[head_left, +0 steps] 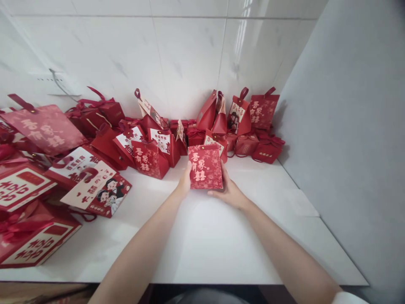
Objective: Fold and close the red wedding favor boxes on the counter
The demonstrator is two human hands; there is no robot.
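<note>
You are gripping a floral red gift box (205, 167) between both hands, your left hand (185, 179) pressing its left side and your right hand (230, 191) cupping its right. The box is facing you upright above the white table (205, 240), near a cream-fronted box (223, 145) behind it, while a cartoon-couple box (110, 194) is lying well to the left.

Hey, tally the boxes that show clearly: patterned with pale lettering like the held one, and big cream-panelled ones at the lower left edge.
Pale-lettered: 4 (held box, centre box, far-left box, back-right box)
Cream-panelled: 2 (upper box, lower box)
Total: 6
</note>
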